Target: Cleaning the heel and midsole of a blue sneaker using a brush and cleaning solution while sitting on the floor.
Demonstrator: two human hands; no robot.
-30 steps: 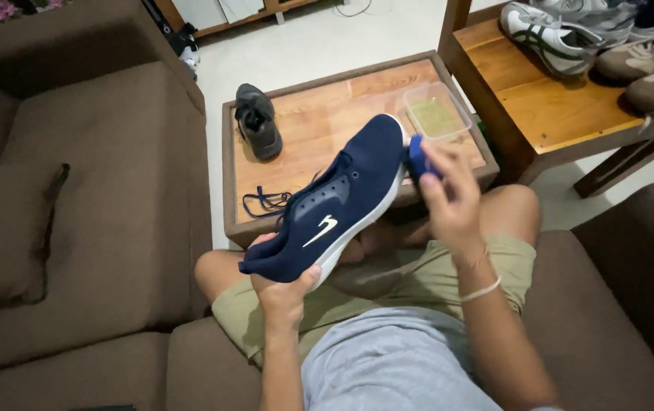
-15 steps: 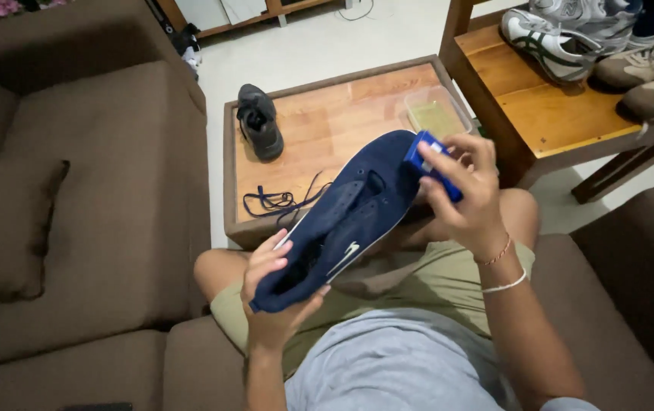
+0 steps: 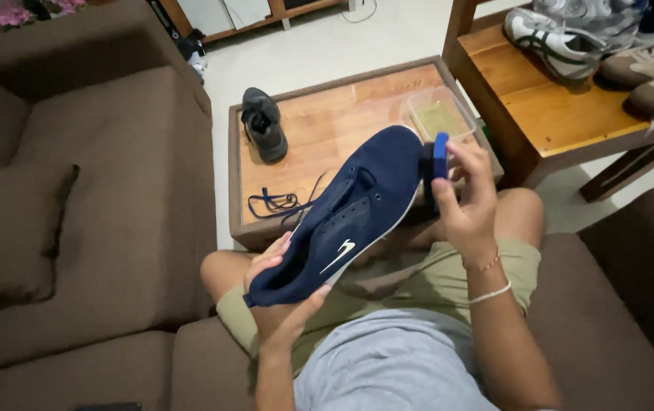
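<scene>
The person sits on a brown sofa (image 3: 114, 228) and holds a navy blue shoe (image 3: 342, 217) up over their lap, its heel toward the body and its toe pointing away toward the low wooden bench (image 3: 327, 125). The left hand (image 3: 281, 293) cups the heel end from below, its fingers (image 3: 275, 247) clenched around the back of the shoe. The right hand (image 3: 468, 198) is raised beside the toe, its fingers (image 3: 473, 160) grasping a small blue brush (image 3: 437, 164) that touches the front edge of the shoe near the white sole. The shoe has no lace in its eyelets; a dark blue lace (image 3: 277, 202) lies loose on the bench near its front left corner. A dark grey shoe (image 3: 264, 124) stands at the far left of the bench, well apart from the lace. A clear plastic container (image 3: 440, 114) with yellowish contents sits at the bench's right side, just beyond the brush. To the right, a second wooden bench (image 3: 548, 106) carries several pale sneakers (image 3: 555, 34) at its far edge.
</scene>
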